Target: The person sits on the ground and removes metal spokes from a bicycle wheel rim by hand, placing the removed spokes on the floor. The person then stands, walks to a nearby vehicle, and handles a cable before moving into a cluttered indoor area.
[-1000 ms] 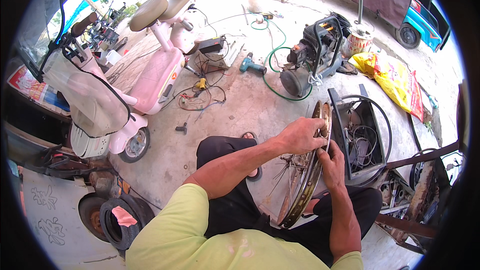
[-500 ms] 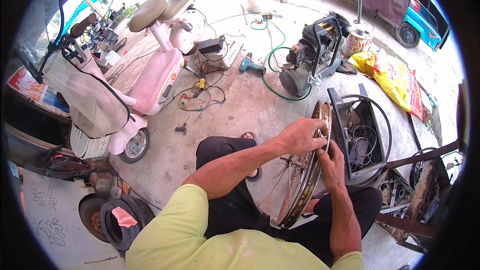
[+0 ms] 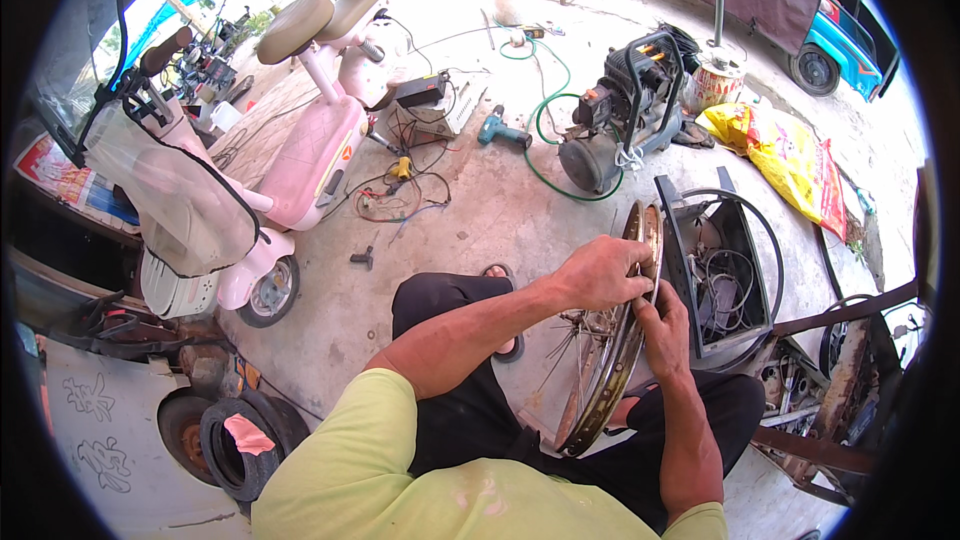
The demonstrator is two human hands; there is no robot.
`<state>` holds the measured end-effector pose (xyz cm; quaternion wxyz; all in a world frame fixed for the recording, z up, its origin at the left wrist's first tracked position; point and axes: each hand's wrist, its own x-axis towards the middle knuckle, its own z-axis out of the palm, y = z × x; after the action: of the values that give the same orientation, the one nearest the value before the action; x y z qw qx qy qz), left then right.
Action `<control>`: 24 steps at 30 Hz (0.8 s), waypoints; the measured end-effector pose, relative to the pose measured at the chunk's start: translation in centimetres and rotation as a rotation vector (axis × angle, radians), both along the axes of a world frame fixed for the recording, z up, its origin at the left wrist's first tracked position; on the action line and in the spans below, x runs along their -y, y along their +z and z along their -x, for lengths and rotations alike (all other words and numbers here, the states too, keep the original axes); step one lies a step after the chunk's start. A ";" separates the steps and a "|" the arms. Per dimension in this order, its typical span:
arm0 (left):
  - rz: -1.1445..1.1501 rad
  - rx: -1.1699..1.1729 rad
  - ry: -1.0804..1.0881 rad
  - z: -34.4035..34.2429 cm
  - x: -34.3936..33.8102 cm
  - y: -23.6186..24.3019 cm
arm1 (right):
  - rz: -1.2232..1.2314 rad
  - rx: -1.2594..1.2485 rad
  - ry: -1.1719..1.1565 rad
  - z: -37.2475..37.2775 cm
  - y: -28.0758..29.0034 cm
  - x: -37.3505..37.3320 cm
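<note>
A worn metal wheel rim (image 3: 612, 395) stands upright and tilted between my legs, with several thin spokes (image 3: 573, 328) bunched on its left side. From the left, my left hand (image 3: 603, 272) reaches to the upper part of the rim, its fingers closed over the edge. Just below and to the right, my right hand (image 3: 664, 325) pinches at the same stretch of rim, thumb and fingers pressed together. A thin silvery sliver shows between the two hands' fingertips. What exactly the fingertips grip there is partly hidden.
Right of the rim lies an open black metal box (image 3: 728, 280) with cables. Ahead are an air compressor (image 3: 620, 115) with a green hose, a cordless drill (image 3: 503, 130) and tangled wires. A pink scooter (image 3: 312, 165) stands left, above old tyres (image 3: 245, 440).
</note>
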<state>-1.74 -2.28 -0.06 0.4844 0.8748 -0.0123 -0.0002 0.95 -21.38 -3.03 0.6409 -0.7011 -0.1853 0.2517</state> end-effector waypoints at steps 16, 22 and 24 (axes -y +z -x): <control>1.601 -0.146 0.016 0.0 -0.8 4.9 | 0.090 0.010 0.033 -0.7 -0.8 0.5; 1.195 0.058 -0.446 4.2 0.3 11.9 | 0.184 0.131 0.056 -0.9 -0.7 0.1; 1.074 0.171 -0.653 6.0 0.4 14.1 | 0.104 -0.016 0.031 -0.4 -1.0 0.3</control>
<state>-7.74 -2.66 14.01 0.8280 0.4581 -0.3154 -0.0718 1.31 -21.73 -4.01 0.6009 -0.7285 -0.1777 0.2768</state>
